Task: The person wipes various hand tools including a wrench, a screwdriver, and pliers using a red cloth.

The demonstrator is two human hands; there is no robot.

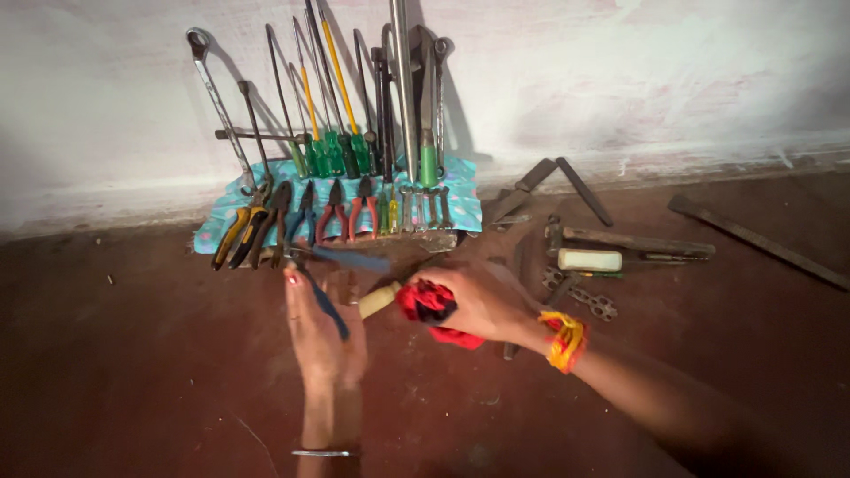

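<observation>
Head view: two hands meet over a dark red floor, wiping a blue-handled tool down with a red cloth.

Left hand (323,341) lies flat, palm up, fingers loosely spread, and the blue-handled tool (332,285) rests across it rather than being gripped. Right hand (482,301) is closed around the red cloth (431,305) and a pale wooden handle (376,301) that pokes out toward the left palm. It looks like the cleaning step; the next move would call for a firmer hold on the tool. Counting now: about six pliers (305,217) laid on the patterned cloth (465,199), roughly six long screwdrivers (336,146) leaning on the wall (664,71), and one white block (589,259) among loose parts on the right; the blurred spanners defy counting.
</observation>
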